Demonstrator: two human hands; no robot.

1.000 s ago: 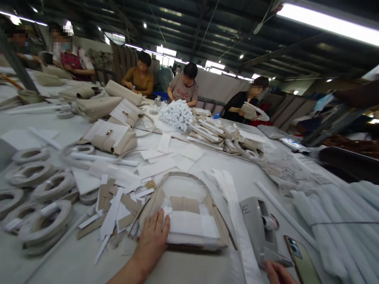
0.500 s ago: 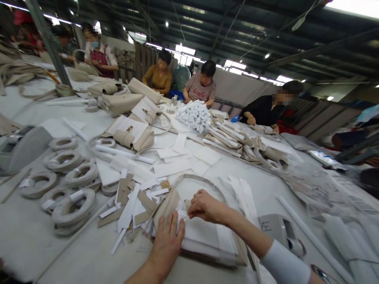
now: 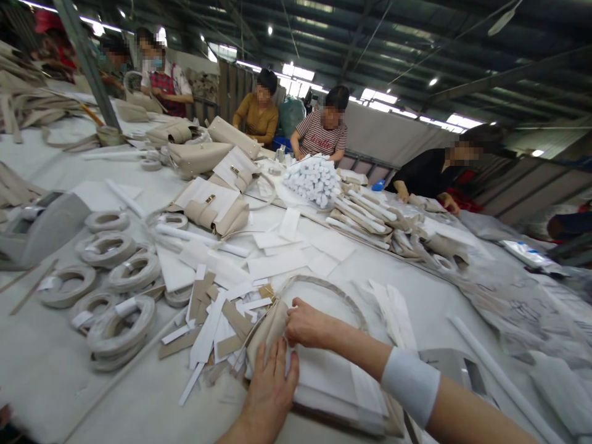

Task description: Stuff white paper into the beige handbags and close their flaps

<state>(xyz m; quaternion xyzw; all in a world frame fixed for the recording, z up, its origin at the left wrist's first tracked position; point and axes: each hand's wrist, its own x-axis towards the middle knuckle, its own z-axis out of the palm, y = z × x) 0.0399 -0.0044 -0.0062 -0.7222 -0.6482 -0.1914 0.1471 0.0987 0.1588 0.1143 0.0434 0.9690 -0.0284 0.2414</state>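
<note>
A beige handbag (image 3: 272, 317) lies on the table before me, white paper (image 3: 333, 376) covering much of its front. Its strap (image 3: 330, 285) curves away behind it. My left hand (image 3: 272, 379) rests on the bag's near left part, fingers stretched out and fairly flat. Just beyond it, my right hand (image 3: 308, 324) is closed in a pinch at the edge of the bag's beige side. What its fingertips hold is hidden. White and beige strips of card (image 3: 215, 327) are heaped to the left of the bag.
Several wrapped strap coils (image 3: 123, 324) and a grey tape dispenser (image 3: 44, 228) sit to the left. Other beige bags (image 3: 208, 206) lie farther back. A second dispenser (image 3: 456, 370) is partly behind my right arm. Several co-workers (image 3: 321, 129) are across the table.
My right hand has moved left across the bag to its beige side, and the small beige piece at its fingertips is now out of sight. My left hand stays on the bag.
</note>
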